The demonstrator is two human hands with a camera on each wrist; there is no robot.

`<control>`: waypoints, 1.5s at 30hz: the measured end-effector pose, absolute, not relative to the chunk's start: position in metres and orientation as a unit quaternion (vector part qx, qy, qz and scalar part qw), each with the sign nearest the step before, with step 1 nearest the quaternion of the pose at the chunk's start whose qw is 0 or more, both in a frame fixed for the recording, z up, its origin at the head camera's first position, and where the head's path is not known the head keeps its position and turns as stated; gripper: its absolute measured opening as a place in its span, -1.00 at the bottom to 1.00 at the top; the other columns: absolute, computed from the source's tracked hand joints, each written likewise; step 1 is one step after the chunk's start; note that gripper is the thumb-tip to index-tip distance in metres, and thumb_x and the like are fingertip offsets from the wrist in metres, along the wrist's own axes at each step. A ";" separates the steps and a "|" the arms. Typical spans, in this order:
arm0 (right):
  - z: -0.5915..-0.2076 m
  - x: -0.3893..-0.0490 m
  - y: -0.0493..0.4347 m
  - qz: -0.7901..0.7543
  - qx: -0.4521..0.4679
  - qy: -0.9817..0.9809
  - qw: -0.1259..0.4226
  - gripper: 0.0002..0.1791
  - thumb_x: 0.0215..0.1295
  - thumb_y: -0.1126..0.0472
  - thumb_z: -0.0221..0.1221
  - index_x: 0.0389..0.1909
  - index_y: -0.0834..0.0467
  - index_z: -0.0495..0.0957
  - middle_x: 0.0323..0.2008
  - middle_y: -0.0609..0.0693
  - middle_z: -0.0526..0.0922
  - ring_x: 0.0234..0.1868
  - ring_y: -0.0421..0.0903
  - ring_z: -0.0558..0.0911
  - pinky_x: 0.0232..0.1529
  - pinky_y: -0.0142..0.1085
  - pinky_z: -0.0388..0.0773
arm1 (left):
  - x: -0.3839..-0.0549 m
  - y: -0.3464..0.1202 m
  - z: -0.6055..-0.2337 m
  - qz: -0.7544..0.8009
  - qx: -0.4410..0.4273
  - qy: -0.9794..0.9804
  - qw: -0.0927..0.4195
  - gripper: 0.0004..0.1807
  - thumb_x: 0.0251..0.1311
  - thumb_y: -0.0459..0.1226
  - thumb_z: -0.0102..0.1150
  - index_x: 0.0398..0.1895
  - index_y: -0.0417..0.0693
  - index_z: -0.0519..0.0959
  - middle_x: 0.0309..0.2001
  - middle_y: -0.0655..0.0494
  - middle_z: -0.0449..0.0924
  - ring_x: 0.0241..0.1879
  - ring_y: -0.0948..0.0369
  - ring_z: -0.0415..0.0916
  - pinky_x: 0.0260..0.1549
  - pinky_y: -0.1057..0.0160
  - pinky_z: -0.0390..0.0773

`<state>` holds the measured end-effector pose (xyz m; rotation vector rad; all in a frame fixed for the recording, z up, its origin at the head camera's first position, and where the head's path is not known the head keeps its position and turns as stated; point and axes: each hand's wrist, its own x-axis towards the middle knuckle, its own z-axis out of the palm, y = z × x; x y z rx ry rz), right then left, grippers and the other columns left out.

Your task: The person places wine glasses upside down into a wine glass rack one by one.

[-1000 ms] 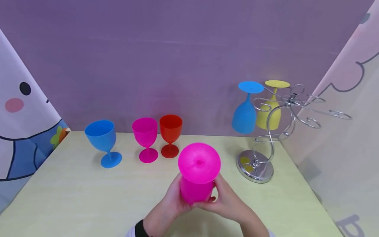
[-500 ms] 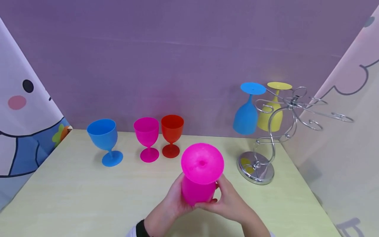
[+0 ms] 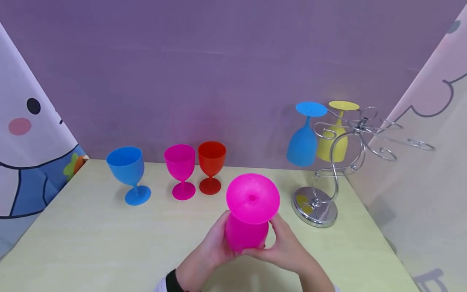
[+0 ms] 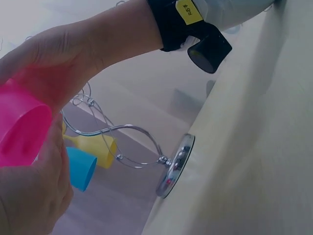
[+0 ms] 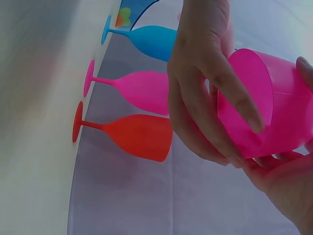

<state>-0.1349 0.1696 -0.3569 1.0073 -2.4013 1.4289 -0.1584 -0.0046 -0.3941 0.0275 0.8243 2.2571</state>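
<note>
A magenta goblet is held upside down above the table, foot up, in both hands. My left hand grips one side of its bowl, and my right hand holds the other side with the thumb near the rim. Seen from the right wrist, the held goblet has its open mouth toward the left hand's fingers, which curl about the rim. The left wrist view shows the goblet's bowl between both hands. The head view hides most of the stem behind the foot.
Upright at the back stand a blue goblet, a magenta goblet and a red goblet. To the right, a chrome rack with looping arms carries an inverted blue goblet and an inverted yellow one. A purple wall rises behind.
The held goblet has shifted slightly to the right, both hands staying on it. The head view has moved a little; the standing goblets and the rack are as before.
</note>
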 end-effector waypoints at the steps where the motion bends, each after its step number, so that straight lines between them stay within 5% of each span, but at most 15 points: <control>1: -0.356 -0.135 0.170 0.481 0.334 -0.806 0.088 -0.09 -0.19 0.10 0.44 0.23 -0.01 0.19 0.09 -0.04 0.41 0.14 -0.07 0.35 0.06 0.06 0.38 | -0.159 -0.006 -0.393 0.876 0.013 0.325 0.355 -0.50 0.18 0.12 -0.07 0.11 0.11 0.33 -0.03 0.10 0.43 -0.02 0.13 0.38 -0.14 0.30 0.50; 5: -0.353 -0.135 0.172 0.490 0.315 -0.808 0.091 -0.09 -0.18 0.11 0.44 0.24 -0.06 0.17 0.11 -0.06 0.39 0.16 -0.05 0.32 0.03 0.16 0.36 | -0.163 -0.015 -0.390 0.880 0.022 0.351 0.320 -0.52 0.29 0.07 -0.21 0.16 0.05 0.27 -0.09 0.19 0.48 -0.10 0.24 0.43 -0.19 0.33 0.49; 10: -0.352 -0.136 0.177 0.494 0.291 -0.813 0.100 -0.08 -0.19 0.12 0.44 0.24 -0.09 0.16 0.12 -0.08 0.37 0.16 -0.06 0.31 0.01 0.14 0.39 | -0.171 -0.031 -0.382 0.896 0.043 0.356 0.261 -0.43 0.34 0.02 -0.27 0.31 -0.06 0.08 0.21 -0.01 0.27 0.12 0.11 0.34 0.01 0.18 0.47; 13: -0.350 -0.139 0.181 0.489 0.290 -0.814 0.121 -0.04 -0.22 0.17 0.45 0.26 -0.07 0.15 0.14 -0.07 0.35 0.16 -0.06 0.31 -0.01 0.10 0.44 | -0.175 -0.042 -0.376 0.908 0.055 0.355 0.216 -0.46 0.34 -0.01 -0.25 0.29 -0.07 0.13 0.29 -0.08 0.18 0.21 0.00 0.24 0.09 0.06 0.40; 17: -0.348 -0.144 0.188 0.478 0.295 -0.814 0.145 -0.02 -0.25 0.20 0.46 0.27 -0.01 0.14 0.14 -0.04 0.35 0.16 -0.07 0.31 -0.01 0.02 0.46 | -0.179 -0.060 -0.367 0.910 0.080 0.383 0.141 -0.55 0.36 -0.05 -0.26 0.21 -0.07 0.21 0.20 -0.03 0.31 0.19 -0.05 0.27 0.06 0.00 0.41; 29: -0.344 -0.153 0.207 0.499 0.241 -0.817 0.159 -0.01 -0.20 0.27 0.43 0.29 -0.04 0.10 0.12 -0.03 0.33 0.10 -0.07 0.36 -0.09 -0.22 0.54 | -0.177 -0.119 -0.344 0.833 0.078 0.543 -0.071 -0.53 0.37 -0.09 -0.21 0.26 -0.10 0.15 0.26 -0.06 0.21 0.17 0.05 0.32 0.00 0.20 0.45; 38: -0.330 -0.164 0.233 0.487 0.158 -0.837 0.196 0.04 -0.15 0.33 0.38 0.35 -0.04 -0.01 0.18 0.05 0.27 0.14 -0.01 0.29 -0.16 -0.41 0.51 | -0.194 -0.170 -0.325 0.640 0.074 0.716 -0.268 -0.59 0.31 -0.19 -0.06 0.18 -0.12 0.32 0.13 0.02 0.37 0.11 0.19 0.34 0.02 0.41 0.41; 45: -0.315 -0.177 0.254 0.482 0.076 -0.844 0.222 0.05 -0.04 0.28 0.33 0.39 -0.08 -0.12 0.25 0.06 0.19 0.20 0.08 0.24 -0.16 -0.49 0.46 | -0.219 -0.197 -0.320 0.402 0.037 0.857 -0.320 -0.54 0.26 -0.13 -0.03 0.21 -0.02 0.32 0.26 -0.01 0.25 0.27 0.09 0.09 0.15 -0.13 0.27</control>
